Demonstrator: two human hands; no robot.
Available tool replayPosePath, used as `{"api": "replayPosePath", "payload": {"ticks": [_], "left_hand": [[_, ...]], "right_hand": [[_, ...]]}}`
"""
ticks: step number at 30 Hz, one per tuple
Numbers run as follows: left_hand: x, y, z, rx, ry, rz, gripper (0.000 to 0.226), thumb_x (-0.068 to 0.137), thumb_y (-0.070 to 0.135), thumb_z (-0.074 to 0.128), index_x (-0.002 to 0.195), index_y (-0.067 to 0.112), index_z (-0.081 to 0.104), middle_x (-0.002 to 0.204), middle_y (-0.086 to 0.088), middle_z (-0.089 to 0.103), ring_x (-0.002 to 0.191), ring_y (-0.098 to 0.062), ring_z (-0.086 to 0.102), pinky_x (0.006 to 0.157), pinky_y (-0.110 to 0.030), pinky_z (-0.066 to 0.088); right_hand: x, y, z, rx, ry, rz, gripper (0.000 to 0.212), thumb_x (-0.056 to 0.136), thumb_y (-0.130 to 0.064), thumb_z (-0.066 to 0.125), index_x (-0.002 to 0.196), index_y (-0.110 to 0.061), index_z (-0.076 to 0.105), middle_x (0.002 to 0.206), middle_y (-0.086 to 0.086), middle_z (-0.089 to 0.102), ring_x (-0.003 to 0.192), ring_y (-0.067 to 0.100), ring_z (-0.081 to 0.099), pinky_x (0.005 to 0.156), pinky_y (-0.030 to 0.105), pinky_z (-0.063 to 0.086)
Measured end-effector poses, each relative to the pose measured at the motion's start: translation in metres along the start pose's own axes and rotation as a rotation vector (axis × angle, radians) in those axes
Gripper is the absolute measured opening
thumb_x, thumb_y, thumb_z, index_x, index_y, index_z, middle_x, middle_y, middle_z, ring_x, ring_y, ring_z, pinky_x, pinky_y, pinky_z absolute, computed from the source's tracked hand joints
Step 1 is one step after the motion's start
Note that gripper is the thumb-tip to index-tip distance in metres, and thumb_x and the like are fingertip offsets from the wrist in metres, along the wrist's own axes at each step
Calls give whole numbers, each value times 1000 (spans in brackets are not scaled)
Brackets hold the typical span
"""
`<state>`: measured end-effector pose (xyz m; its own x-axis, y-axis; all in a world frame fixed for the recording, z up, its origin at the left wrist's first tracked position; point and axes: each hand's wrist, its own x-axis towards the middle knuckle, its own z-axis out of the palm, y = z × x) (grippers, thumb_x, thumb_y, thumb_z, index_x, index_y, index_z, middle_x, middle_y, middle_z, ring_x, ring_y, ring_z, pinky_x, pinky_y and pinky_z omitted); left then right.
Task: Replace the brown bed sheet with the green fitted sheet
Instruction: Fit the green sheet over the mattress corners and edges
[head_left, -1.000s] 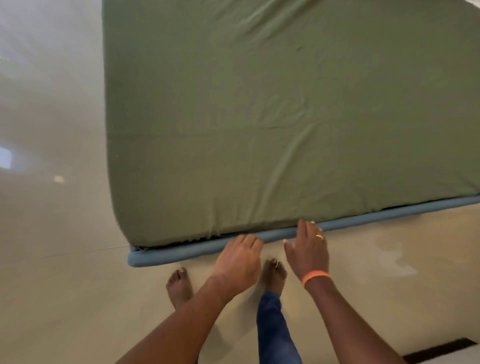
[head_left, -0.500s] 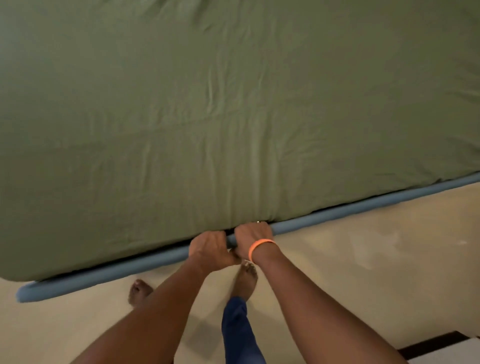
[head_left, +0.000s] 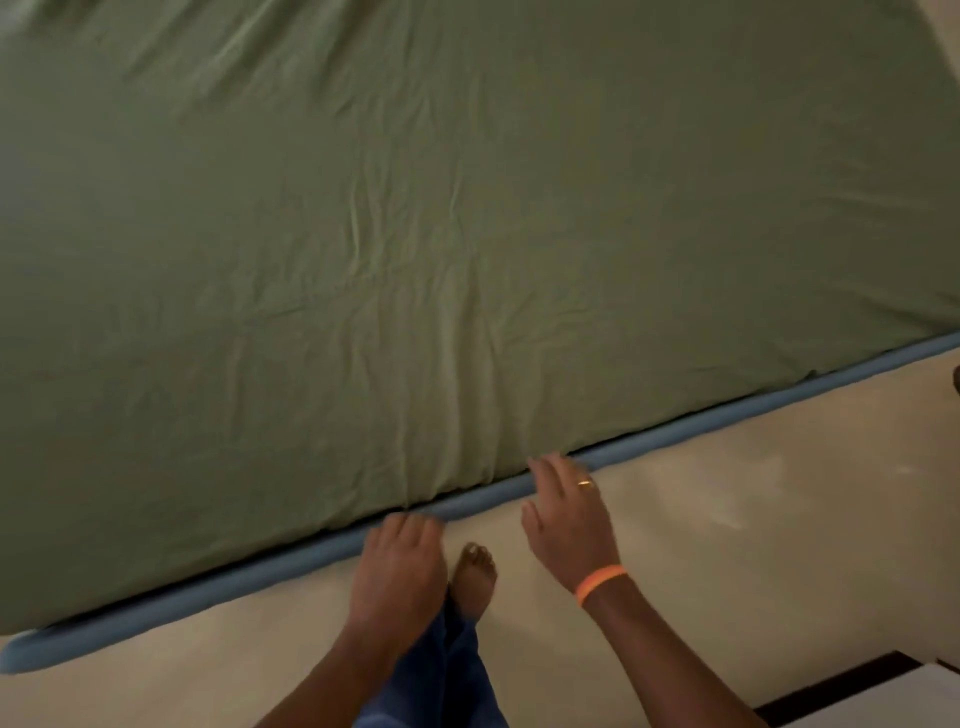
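The green fitted sheet (head_left: 415, 234) covers the whole top of the mattress, with light wrinkles across it. Its near hem meets a blue padded bed edge (head_left: 701, 421) that runs diagonally from lower left to right. My left hand (head_left: 400, 566) rests at that blue edge with fingertips touching it and holds nothing. My right hand (head_left: 566, 512), with a gold ring and an orange wristband, hovers with spread fingers at the sheet's hem, its fingertips close to the fabric. No brown sheet is in view.
Pale glossy floor (head_left: 727, 519) lies on my side of the bed. My bare foot (head_left: 472, 577) and blue trouser leg stand between my arms. A dark-trimmed white piece of furniture (head_left: 883, 691) sits at the lower right corner.
Half a second ago both hands were curled together at the sheet's hem under the mattress edge. They have let go, drawn back and moved apart with fingers straightened.
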<state>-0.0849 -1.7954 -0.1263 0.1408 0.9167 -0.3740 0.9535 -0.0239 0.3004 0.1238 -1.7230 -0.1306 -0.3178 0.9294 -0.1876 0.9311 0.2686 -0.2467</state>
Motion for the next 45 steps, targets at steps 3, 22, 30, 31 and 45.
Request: {"api": "replayPosePath", "payload": {"ticks": [3,22,30,31,45], "left_hand": [[32,37,-14,-106,-30,126,45,83,29,49,125,17,59,114,3,60,100,-21,59,88,-35,50],[102,86,44,-262,-286,57,79,64,49,76,130,13,52,124,-2,61,113,-20,59,101,-34,47],[126,85,37,-240,-445,29,69,80,40,68,142,18,45,139,-2,55,124,-23,54,102,-35,45],[113,84,34,-231,-375,34,70,82,36,65,144,15,40,142,-3,51,127,-23,51,105,-34,42],[-65,49,-127,-424,-324,-290,29,93,20,49,117,14,65,120,-7,64,116,-24,59,90,-27,45]], "right_hand": [[15,25,-3,-55,-163,82,68,68,-26,84,125,1,61,121,15,62,115,35,60,94,45,54],[48,56,6,-99,-476,-67,39,81,-48,64,108,-21,65,112,-2,66,108,21,58,104,35,36],[62,31,1,-252,-668,47,45,85,-37,62,127,-21,59,133,4,59,129,25,47,115,40,23],[52,30,0,-228,-629,59,54,86,-40,63,134,-19,53,139,4,53,134,26,41,120,41,16],[-53,-79,-107,326,-614,434,25,86,-40,62,70,-24,51,107,3,69,109,20,62,87,25,44]]}}
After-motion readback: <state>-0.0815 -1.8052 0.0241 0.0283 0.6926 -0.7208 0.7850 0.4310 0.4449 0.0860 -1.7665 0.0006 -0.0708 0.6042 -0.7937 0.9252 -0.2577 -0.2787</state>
